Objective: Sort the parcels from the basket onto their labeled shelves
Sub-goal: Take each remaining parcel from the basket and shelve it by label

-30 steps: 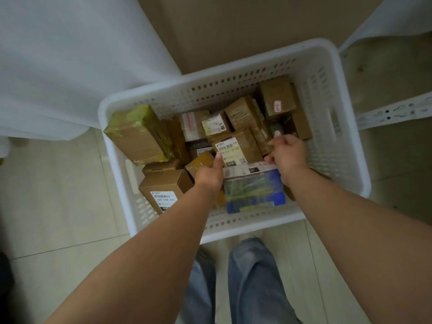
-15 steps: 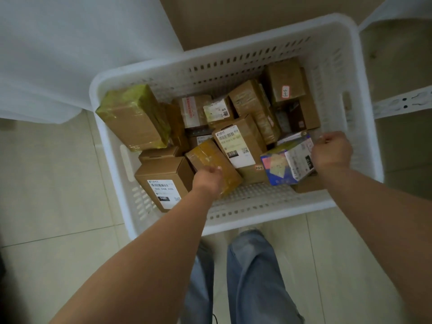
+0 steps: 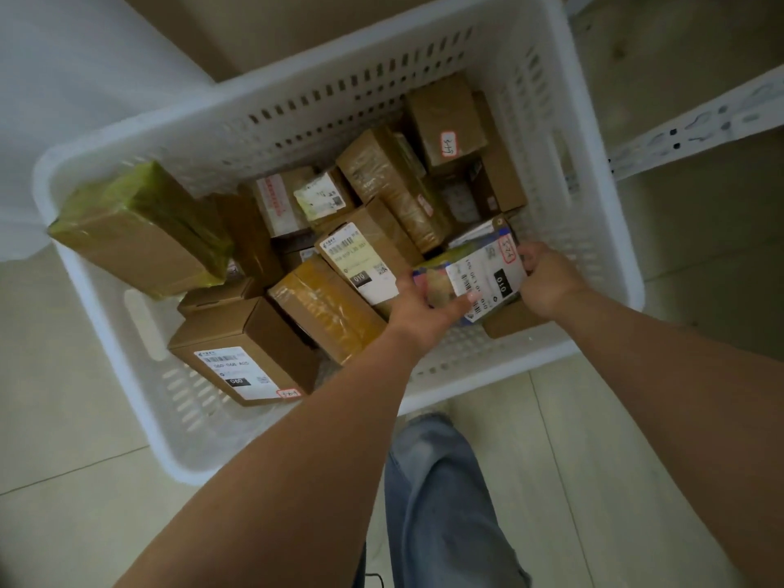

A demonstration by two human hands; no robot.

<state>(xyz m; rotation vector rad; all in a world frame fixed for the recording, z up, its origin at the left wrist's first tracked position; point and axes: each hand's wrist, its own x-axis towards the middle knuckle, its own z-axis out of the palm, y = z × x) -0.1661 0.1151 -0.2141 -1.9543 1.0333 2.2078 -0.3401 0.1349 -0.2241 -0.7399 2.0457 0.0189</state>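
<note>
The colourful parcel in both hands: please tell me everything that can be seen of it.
The colourful parcel is a small box with a blue edge and a printed yellow-pink face. A white shipping label with barcodes and a black "010" tag covers much of it, plus a red-bordered sticker with handwritten digits. It sits tilted at the near right of the white basket, the left hand and right hand gripping its ends.

Both hands hold one colourful parcel (image 3: 471,275) inside the white basket (image 3: 297,84). The left hand (image 3: 418,305) grips its near side with the thumb on the label, and the right hand (image 3: 547,275) grips its right end. Brown boxes (image 3: 242,354) lie around it.
</note>
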